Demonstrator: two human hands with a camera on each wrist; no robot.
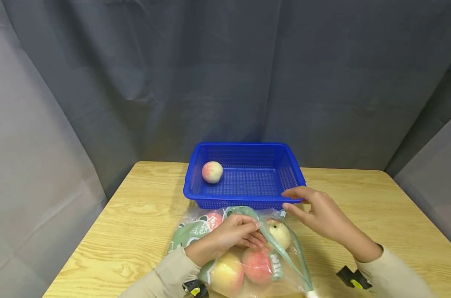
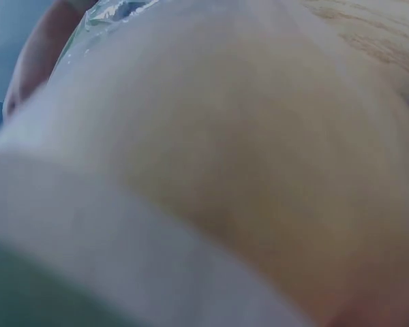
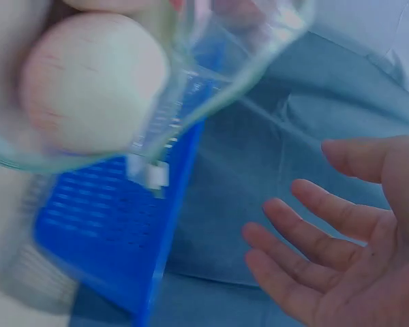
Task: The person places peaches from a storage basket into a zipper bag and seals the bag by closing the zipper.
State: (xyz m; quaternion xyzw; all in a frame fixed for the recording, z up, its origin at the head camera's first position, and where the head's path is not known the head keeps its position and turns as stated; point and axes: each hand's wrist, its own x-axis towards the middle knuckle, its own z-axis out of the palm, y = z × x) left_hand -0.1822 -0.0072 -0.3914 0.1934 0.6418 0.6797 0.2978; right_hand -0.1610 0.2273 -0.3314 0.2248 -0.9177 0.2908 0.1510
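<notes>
A clear plastic bag with green print lies at the table's front and holds several peaches, among them a yellowish peach, a red peach and a pale peach. My left hand pinches the bag's green-edged upper part between thumb and fingers. Over the front right corner of a blue basket, my right hand is held with fingers spread and nothing in them. In the right wrist view that hand is apart from the bag. A blurred, bag-covered peach fills the left wrist view.
One pink-and-white peach sits in the left part of the basket. The basket stands just behind the bag on a wooden table. A dark grey curtain hangs behind the table, with lighter cloth at the left.
</notes>
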